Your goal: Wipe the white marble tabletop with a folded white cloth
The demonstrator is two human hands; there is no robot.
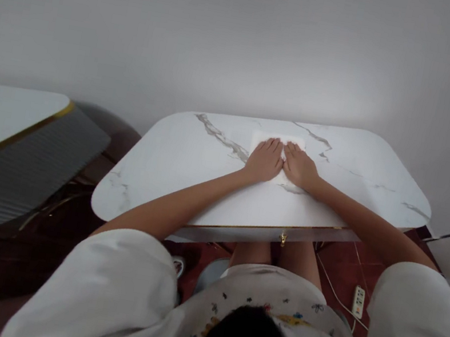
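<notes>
A thin white square sheet (283,179), a tissue or cloth I cannot tell which, lies flat on the white marble-patterned tabletop (190,168). My left hand (266,159) rests palm down on its left part, fingers stretched out. Beside it, my right hand (300,166) presses flat on the right part, fingers pointing forward and inward. The two hands meet near the thumbs. Most of the sheet's middle is hidden beneath them; its edges show around the fingers.
The table has a gold edge and a small brass knob (283,239) on its front. A grey wall (248,39) stands behind. Another marble-topped piece (3,118) is at the left. A power strip (358,302) with a cord lies on the red floor at right.
</notes>
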